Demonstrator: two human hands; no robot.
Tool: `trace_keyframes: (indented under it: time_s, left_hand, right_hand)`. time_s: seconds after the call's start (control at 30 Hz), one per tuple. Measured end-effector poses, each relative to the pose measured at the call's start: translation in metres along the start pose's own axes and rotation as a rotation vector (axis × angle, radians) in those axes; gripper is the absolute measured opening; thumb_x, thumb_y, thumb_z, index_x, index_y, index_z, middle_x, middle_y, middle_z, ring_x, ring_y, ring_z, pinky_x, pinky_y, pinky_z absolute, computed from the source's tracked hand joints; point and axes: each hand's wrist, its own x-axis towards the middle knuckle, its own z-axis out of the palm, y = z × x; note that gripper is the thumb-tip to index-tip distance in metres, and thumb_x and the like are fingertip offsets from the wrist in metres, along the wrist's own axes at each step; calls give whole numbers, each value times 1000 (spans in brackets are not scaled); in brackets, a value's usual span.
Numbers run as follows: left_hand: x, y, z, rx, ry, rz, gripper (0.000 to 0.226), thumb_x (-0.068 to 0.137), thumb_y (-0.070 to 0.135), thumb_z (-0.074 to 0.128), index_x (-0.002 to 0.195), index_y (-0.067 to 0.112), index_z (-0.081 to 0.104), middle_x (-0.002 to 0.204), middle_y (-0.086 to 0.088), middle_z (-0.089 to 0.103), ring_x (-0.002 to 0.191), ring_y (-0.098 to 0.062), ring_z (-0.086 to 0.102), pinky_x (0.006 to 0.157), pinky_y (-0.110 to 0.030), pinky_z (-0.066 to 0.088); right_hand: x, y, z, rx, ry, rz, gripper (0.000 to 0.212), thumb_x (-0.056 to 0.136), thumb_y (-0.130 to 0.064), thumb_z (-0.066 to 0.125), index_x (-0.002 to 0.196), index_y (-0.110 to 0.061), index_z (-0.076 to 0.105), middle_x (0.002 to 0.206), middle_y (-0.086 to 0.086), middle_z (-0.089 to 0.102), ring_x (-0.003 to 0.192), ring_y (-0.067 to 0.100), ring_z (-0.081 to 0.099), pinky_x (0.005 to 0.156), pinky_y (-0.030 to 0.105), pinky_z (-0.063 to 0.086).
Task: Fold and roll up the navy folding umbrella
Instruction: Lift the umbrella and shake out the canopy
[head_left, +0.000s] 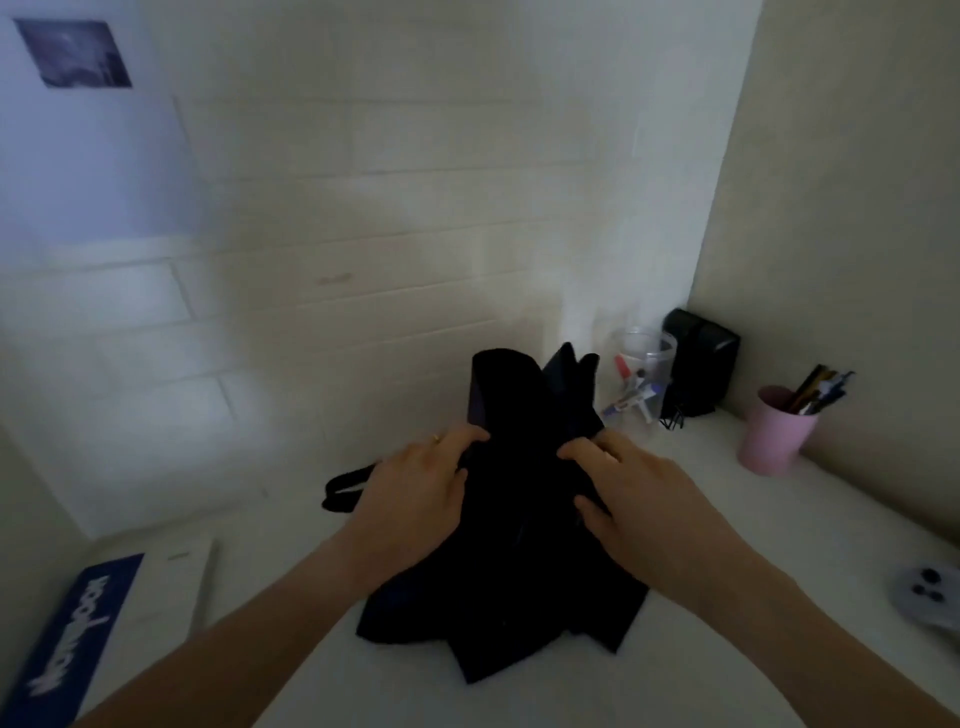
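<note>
The navy folding umbrella (514, 545) lies collapsed on the white desk (727, 649), its loose dark fabric bunched and spreading toward me. A dark strap loop (345, 486) sticks out to its left. My left hand (415, 499) grips the fabric on the left side, a ring on one finger. My right hand (639, 499) pinches the fabric on the right side. Both hands hold folds near the umbrella's middle; the shaft and handle are hidden under the cloth.
A clear jar of markers (641, 374) and a black box (698, 364) stand in the far corner. A pink cup of pens (776, 431) is at right, a grey controller (930, 597) at the right edge. A blue-and-white book (109, 623) lies at left.
</note>
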Motion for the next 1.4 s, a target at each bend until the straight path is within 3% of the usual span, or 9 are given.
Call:
trace_keyframes:
  time_s: [0.3,0.4,0.47,0.7,0.9,1.03,1.1,1.17,1.4]
  left_hand:
    - [-117,59,46,70,-476,89,80,100,48,45,155,50,-12,163,-1,34,131,-28,53,97,-47,52]
    - [-140,67,47,155,-669,15,63,104,50,33,158,45,1,171,0,12,150,-30,28,113,-52,39]
    - [-153,74,39,140,-658,-9,60,104,50,32,158,44,8,170,0,16,148,-31,31,112,-52,39]
    - [-147,99,-14,51,-362,13,63,102,56,35,155,53,1,167,0,25,143,-26,41,110,-45,43]
    - [-95,137,-115,10,89,-37,63,89,82,7,147,66,-12,171,5,7,156,-22,12,125,-49,15]
    - [-72,153,-193,-108,332,32,68,88,81,7,152,60,-3,167,13,20,149,-12,30,120,-42,30]
    - [-63,155,-225,-282,414,70,65,91,79,17,152,59,8,161,22,30,143,-7,38,115,-36,36]
    - [-56,163,-254,-515,480,135,59,94,73,30,150,59,20,155,29,36,140,-1,40,116,-35,36]
    - [-48,186,-308,-579,536,153,42,102,51,42,144,45,41,140,17,55,124,-3,54,107,-35,46]
  right_hand:
    - [-124,-32,118,-144,-106,371,62,85,-18,65,144,-18,47,126,20,55,97,38,61,69,41,53]
    - [-138,-47,117,-172,-33,373,58,72,-22,80,128,-20,64,98,16,62,76,32,64,52,35,50]
    - [-147,-60,104,-165,-11,413,55,93,-23,58,146,-22,42,116,16,57,96,32,62,70,36,52]
    - [-149,-85,64,-142,120,411,44,100,-32,47,142,-21,37,124,11,55,103,29,63,78,34,50]
    - [-143,-88,-10,71,672,355,55,68,-18,89,120,-14,71,87,11,70,55,26,66,39,34,48]
    - [-135,-89,-83,336,1082,309,36,82,-11,80,117,-14,73,95,5,76,69,26,72,59,37,58]
    - [-128,-93,-112,1070,1054,296,29,89,-12,73,116,-23,72,94,-4,79,79,25,69,75,47,59]
    - [-118,-94,-138,1677,853,200,25,95,-17,64,118,-25,70,91,6,79,62,20,53,57,40,50]
    - [-86,-80,-162,1455,1036,105,26,98,-28,62,124,-33,64,99,-4,77,55,12,59,51,15,40]
